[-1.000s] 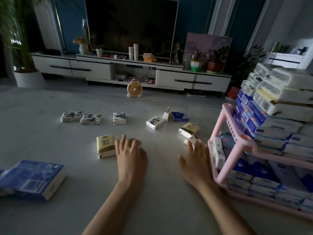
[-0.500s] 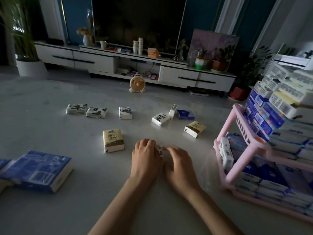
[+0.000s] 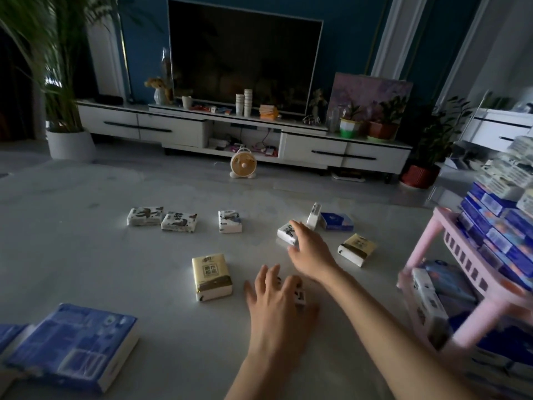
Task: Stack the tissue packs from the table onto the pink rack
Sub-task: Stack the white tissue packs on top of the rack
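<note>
Tissue packs lie scattered on the grey table (image 3: 115,272). My left hand (image 3: 277,301) lies over a small white pack (image 3: 300,295), fingers curled down around it. My right hand (image 3: 310,251) reaches further out and pinches a white pack with black print (image 3: 286,233) between thumb and fingers. Nearby lie a yellow pack (image 3: 212,277), a yellow-and-white pack (image 3: 357,248), a blue pack (image 3: 336,220) and an upright white pack (image 3: 313,216). Three patterned white packs (image 3: 179,222) sit further left. The pink rack (image 3: 478,316) stands at the right, both shelves holding several stacked packs.
A large blue tissue pack (image 3: 72,345) lies at the near left edge. Beyond the table stand a small fan (image 3: 243,166), a white TV cabinet (image 3: 314,148) under a dark television, a white plant pot (image 3: 70,144) and a red pot (image 3: 419,176).
My hands, joined on the small white pack half a second ago, have parted. My right hand has moved forward to the printed white pack; my left stays on the small pack.
</note>
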